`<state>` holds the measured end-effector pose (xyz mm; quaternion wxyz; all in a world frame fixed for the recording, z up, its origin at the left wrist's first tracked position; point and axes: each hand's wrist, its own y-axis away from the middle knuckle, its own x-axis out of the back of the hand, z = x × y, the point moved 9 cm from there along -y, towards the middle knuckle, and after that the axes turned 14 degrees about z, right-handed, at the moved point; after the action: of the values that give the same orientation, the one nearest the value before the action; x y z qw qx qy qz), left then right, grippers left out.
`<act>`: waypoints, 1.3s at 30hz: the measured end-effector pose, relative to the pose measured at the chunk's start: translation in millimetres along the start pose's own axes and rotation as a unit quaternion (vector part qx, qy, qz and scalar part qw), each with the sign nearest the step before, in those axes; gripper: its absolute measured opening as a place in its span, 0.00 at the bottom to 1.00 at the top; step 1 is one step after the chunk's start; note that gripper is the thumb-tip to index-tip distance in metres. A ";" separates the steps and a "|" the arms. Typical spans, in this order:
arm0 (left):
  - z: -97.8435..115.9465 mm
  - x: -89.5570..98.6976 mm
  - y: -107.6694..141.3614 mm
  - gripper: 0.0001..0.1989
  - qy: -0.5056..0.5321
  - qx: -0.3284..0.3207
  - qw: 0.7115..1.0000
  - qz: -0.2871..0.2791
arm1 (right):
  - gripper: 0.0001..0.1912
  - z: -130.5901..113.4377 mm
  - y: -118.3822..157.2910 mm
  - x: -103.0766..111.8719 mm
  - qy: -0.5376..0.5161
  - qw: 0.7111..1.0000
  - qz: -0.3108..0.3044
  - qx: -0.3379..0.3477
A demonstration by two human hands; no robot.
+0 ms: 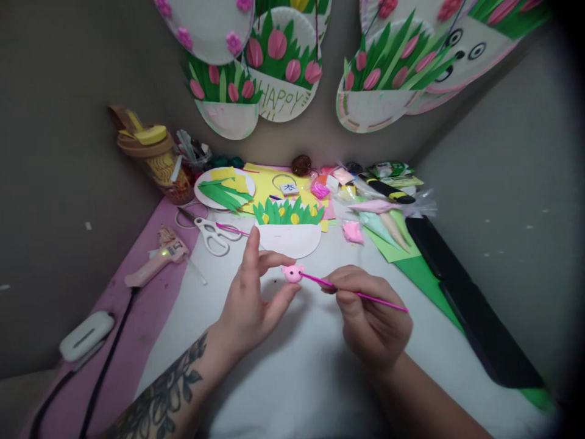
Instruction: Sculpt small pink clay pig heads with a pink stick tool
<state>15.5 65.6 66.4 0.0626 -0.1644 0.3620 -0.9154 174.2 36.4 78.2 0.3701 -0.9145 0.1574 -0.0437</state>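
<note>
Between the thumb and a finger of my left hand [256,292] is a small pink clay head [292,274] with little ears and two dark eye spots. My right hand [372,311] is closed around a thin magenta stick [379,300], whose tip touches the head at its right eye spot. Both hands are above the white table surface [320,390]. Just beyond them lies a white paper half-plate [287,239] with green paper grass and yellow flowers. A tiny dark dot lies near my left hand.
White scissors [214,235], a pink glue gun [159,256] and a tumbler [158,158] stand or lie at left. Clay packets [351,231], piping bags [377,225] and a long black object [475,305] are at right. Decorated paper plates [228,119] hang behind.
</note>
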 end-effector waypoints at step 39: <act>0.8 -0.9 5.0 0.49 -0.022 -0.023 1.000 -0.002 | 0.18 -4.9 4.5 -8.0 0.010 0.999 -0.032 0.028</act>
<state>16.6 61.7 63.4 0.0654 -0.1862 0.3809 -0.9033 164.5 32.7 78.9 0.3927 -0.9078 0.1304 -0.0686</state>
